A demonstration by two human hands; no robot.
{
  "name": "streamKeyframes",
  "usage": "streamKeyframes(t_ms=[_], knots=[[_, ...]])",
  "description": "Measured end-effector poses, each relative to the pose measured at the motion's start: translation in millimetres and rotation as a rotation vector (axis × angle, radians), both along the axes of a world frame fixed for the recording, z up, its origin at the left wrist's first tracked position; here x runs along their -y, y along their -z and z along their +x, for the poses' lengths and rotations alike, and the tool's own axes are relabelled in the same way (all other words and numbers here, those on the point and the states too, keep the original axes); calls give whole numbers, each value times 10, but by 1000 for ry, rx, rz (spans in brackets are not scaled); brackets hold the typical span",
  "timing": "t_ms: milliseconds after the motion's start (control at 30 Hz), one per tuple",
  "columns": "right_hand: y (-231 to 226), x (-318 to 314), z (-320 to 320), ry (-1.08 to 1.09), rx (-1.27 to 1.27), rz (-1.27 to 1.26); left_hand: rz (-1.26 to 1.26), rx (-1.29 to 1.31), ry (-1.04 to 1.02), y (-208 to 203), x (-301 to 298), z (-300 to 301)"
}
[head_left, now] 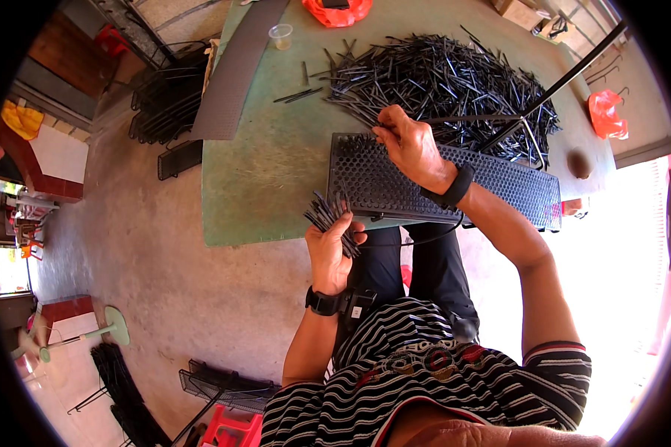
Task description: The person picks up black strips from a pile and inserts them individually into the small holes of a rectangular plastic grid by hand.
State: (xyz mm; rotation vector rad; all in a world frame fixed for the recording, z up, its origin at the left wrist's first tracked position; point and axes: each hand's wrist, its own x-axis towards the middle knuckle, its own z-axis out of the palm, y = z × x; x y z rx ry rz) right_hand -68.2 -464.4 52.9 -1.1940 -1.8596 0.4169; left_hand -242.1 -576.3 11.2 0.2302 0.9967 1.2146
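Note:
My left hand (331, 252) is closed around a bundle of thin black strips (322, 214), in front of the table's near edge. Over the far left part of a black perforated rack (455, 175) is my right hand (414, 147), its thumb and fingers pinched together. Whatever lies between those fingertips is too small to make out. Short dark pieces show at the rack's far left corner, beside the right fingertips. Behind the rack spreads a large heap of loose black strips (447, 82).
The green table (261, 194) carries a long grey perforated sheet (239, 74), a clear plastic cup (281, 36) and a red plastic bag (338, 12). A black rod (574, 71) slants over the heap. More black racks (173, 97) stand left of the table. A fan (116, 325) is at lower left.

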Motion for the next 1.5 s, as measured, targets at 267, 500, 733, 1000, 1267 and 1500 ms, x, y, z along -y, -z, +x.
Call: streamKeyframes(t_ms=[267, 500, 733, 1000, 1267, 1500], knots=[[2, -28, -14, 35, -105, -51, 0, -28, -10, -64, 5, 15], [7, -84, -10, 2, -72, -54, 2, -18, 0, -31, 13, 20], [54, -71, 3, 34, -47, -45, 16, -11, -4, -24, 12, 28], [85, -32, 66, -3, 296, -45, 0, -15, 28, -58, 9, 32], [-162, 285, -134, -100, -294, -848, 46, 53, 68, -44, 25, 160], [-179, 170, -85, 17, -224, -135, 42, 105, -22, 65, 42, 90]])
